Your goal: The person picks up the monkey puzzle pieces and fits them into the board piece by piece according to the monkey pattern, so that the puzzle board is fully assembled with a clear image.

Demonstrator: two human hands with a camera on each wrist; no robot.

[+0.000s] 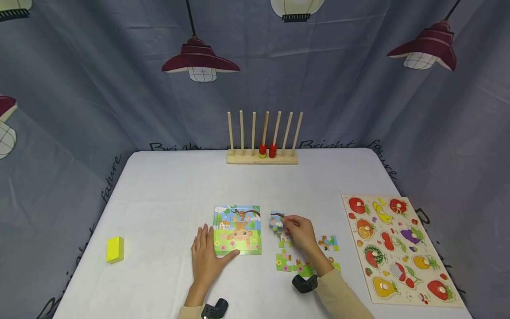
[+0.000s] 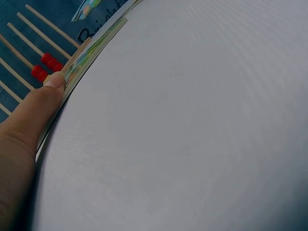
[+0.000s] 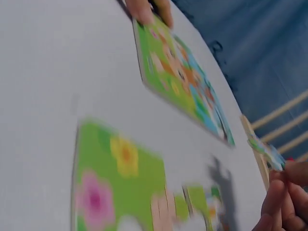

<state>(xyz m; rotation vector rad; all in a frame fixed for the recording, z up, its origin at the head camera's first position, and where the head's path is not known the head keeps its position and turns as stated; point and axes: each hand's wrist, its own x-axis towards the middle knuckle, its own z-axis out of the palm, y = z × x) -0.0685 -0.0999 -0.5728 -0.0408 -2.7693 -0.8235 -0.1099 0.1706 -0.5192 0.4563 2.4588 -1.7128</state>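
My left hand (image 1: 206,257) lies at the lower left corner of a jigsaw puzzle board (image 1: 237,230) that pictures a monkey hanging from a branch. Its fingers run straight along the left side, and the thumb (image 2: 43,98) touches the bottom edge. My right hand (image 1: 301,232) pinches a jigsaw piece (image 1: 276,220) with blue sky and part of a branch. In the right wrist view this piece (image 3: 267,152) is seen raised above the table at the fingertips. Several loose jigsaw pieces (image 1: 283,261) lie below and around the right hand, partly hidden by it.
A wooden peg rack (image 1: 262,160) with red and yellow beads stands at the table's back edge. To the right lies a fruit puzzle board (image 1: 400,252). A yellow block (image 1: 115,249) sits at the left on the white table (image 1: 167,190).
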